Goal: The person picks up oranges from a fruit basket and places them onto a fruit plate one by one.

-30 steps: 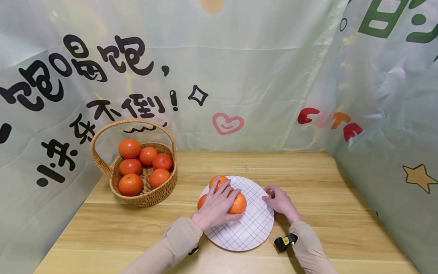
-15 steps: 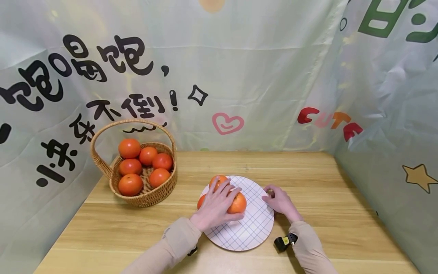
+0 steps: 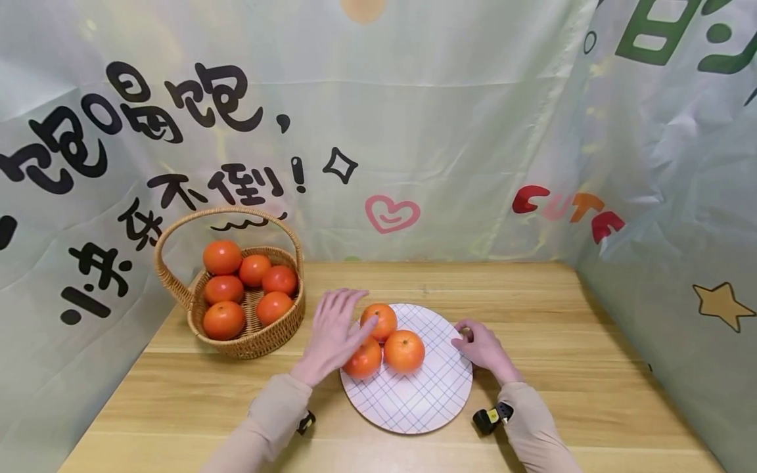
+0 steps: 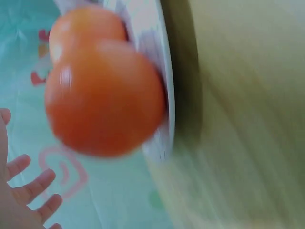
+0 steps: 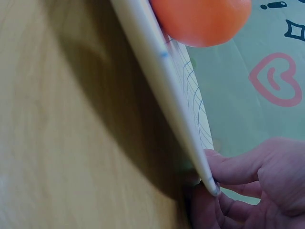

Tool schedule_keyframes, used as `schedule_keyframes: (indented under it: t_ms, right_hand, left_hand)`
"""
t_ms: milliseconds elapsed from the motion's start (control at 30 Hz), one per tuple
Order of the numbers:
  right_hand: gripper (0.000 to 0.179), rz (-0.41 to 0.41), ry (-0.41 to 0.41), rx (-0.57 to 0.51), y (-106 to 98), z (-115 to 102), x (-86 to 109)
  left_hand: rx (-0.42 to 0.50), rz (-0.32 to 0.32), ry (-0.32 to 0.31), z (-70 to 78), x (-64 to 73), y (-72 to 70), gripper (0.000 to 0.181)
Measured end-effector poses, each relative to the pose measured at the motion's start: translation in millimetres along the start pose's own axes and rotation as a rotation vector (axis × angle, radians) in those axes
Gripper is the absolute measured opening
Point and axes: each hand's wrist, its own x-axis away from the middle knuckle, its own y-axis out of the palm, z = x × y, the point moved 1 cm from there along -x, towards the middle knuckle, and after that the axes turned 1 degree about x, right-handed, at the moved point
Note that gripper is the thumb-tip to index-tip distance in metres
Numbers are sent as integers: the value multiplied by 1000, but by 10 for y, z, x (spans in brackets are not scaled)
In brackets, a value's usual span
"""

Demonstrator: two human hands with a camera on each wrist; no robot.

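Three oranges sit grouped on the left part of a round white plate [image 3: 414,407] with a blue grid: a rear orange [image 3: 381,320], a right orange [image 3: 405,352] and a left orange [image 3: 363,360]. My left hand [image 3: 332,332] is beside them at the plate's left edge, fingers spread and holding nothing. Its thumb passes in front of the oranges in the head view. In the left wrist view those fingers are apart from the fruit. With thumb above and fingers below, my right hand [image 5: 267,183] pinches the plate's right rim.
A wicker basket [image 3: 251,345] with a tall handle stands at the left, holding several redder round fruits [image 3: 224,320]. The wooden table [image 3: 579,368] is bounded by printed cloth walls [image 3: 449,144] at the back and sides.
My left hand has lifted off the oranges and moved left, uncovering all three. The right hand stays on the plate's rim, and the oranges have not visibly shifted.
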Motion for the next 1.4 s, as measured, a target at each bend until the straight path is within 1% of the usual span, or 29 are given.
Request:
schedule_keyframes:
  t_ms: [167, 267, 367, 567, 667, 767, 867, 1167, 1267, 1400]
  right_hand:
    - [27, 0, -6, -1, 4, 0, -1]
    - [27, 1, -7, 0, 6, 3, -2]
    - [28, 0, -5, 0, 10, 6, -5]
    - [27, 1, -4, -1, 11, 9, -7]
    - [27, 2, -8, -1, 10, 9, -4]
    - [27, 2, -10, -3, 8, 10, 0]
    - [29, 2, -8, -5, 8, 8, 2]
    - [28, 3, -7, -7, 10, 6, 10]
    - [28, 5, -11, -6, 8, 4, 10]
    - [29, 2, -7, -7, 2, 1, 12]
  left_hand:
    - [-34, 12, -194, -275, -33, -203, 55]
    - [-41, 35, -293, -451, -45, -302, 56]
    - [-55, 54, -372, -605, -42, -379, 57]
    - [-88, 77, -495, -858, 0, -471, 56]
    - [-103, 75, -539, -958, 26, -496, 55]
    - [-91, 44, -575, -1041, 52, -508, 55]
    - [-65, 5, -611, -1093, 67, -522, 56]
    - [-65, -100, -715, -1142, 63, -564, 65]
    - [-49, -138, -739, -1158, 59, -576, 67]
    - [-15, -173, -761, -1170, 47, -585, 67]
